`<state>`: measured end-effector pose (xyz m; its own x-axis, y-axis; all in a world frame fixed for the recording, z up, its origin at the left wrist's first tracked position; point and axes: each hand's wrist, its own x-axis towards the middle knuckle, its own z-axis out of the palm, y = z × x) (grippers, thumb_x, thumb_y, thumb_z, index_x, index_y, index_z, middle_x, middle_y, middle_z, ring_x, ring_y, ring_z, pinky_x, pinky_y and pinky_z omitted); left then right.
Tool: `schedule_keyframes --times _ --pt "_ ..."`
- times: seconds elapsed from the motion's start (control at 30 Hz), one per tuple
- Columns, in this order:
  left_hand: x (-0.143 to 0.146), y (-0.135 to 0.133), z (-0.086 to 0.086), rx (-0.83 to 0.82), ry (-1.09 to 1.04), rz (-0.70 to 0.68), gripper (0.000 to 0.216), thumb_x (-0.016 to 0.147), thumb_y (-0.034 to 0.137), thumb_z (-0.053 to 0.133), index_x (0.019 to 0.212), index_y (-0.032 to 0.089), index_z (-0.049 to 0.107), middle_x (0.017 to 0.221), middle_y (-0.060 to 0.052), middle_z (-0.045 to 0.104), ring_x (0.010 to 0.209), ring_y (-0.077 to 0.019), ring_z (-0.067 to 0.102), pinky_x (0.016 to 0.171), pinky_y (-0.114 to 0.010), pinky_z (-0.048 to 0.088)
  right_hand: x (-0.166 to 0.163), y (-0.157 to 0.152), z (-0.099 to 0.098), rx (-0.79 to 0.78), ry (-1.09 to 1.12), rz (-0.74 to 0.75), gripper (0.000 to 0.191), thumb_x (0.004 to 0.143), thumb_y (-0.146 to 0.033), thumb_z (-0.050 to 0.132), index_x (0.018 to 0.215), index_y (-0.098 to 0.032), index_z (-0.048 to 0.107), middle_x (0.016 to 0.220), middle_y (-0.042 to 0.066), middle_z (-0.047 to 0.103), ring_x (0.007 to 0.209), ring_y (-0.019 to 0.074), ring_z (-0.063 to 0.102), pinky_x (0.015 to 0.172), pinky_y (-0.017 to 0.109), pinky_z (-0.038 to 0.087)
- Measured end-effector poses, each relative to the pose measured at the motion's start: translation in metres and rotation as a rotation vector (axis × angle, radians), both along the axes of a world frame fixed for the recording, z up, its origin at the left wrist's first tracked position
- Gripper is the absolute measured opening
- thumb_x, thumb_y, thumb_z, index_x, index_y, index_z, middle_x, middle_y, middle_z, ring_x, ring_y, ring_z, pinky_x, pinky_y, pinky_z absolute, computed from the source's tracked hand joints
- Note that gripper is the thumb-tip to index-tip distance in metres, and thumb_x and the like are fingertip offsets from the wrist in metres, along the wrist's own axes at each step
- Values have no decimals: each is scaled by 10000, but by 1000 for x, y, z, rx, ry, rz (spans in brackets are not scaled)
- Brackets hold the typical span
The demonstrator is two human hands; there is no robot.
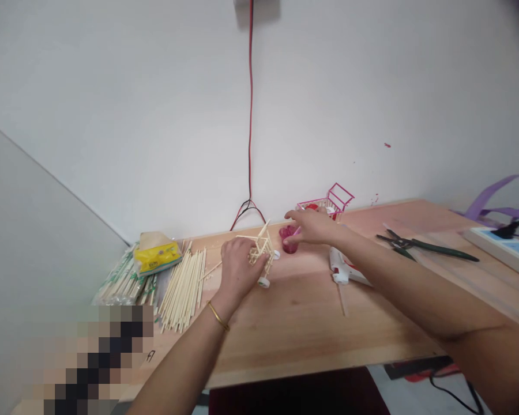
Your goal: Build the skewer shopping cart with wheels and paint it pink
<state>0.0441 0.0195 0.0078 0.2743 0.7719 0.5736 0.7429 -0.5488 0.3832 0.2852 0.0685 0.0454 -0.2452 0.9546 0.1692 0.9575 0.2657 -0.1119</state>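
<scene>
My left hand (237,266) is closed on a small model built of bamboo sticks (262,251) with white wheels, resting on the wooden table (303,323). My right hand (313,226) reaches past it over a small red cup (289,239), fingers curled around a thin pink stick-like item I cannot make out clearly. Just behind that hand stands a pink wire basket (331,202).
Loose bamboo sticks (182,285) and wrapped chopsticks (119,282) lie at the left with a yellow tissue pack (157,253). A white glue gun (345,268), dark pliers (419,245) and a power strip (504,248) lie to the right. A red-black cable (250,115) hangs down the wall.
</scene>
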Motion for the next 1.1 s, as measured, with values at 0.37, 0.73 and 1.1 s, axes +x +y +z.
schedule_keyframes --times 0.37,0.73,1.1 --pt "-4 -4 -2 -7 -43 -70 138 821 283 634 715 207 591 906 -54 680 980 -236 595 958 -433 379 40 -11 -28 9 567 -146 466 801 -574 585 1058 -193 664 769 44 684 695 195 619 607 292 430" --pt "-10 -8 -8 -12 -78 -73 124 827 321 633 764 216 651 958 -60 684 1018 -245 594 1077 -500 277 26 3 -48 3 633 -58 364 864 -494 470 779 -194 659 700 16 656 651 169 574 610 280 421" --pt "-9 -8 -6 -36 -98 -83 101 812 302 641 764 214 655 968 -67 694 1002 -245 599 1031 -478 340 25 -2 -45 163 573 52 296 878 -433 499 807 -197 663 783 49 680 753 195 603 698 299 429"
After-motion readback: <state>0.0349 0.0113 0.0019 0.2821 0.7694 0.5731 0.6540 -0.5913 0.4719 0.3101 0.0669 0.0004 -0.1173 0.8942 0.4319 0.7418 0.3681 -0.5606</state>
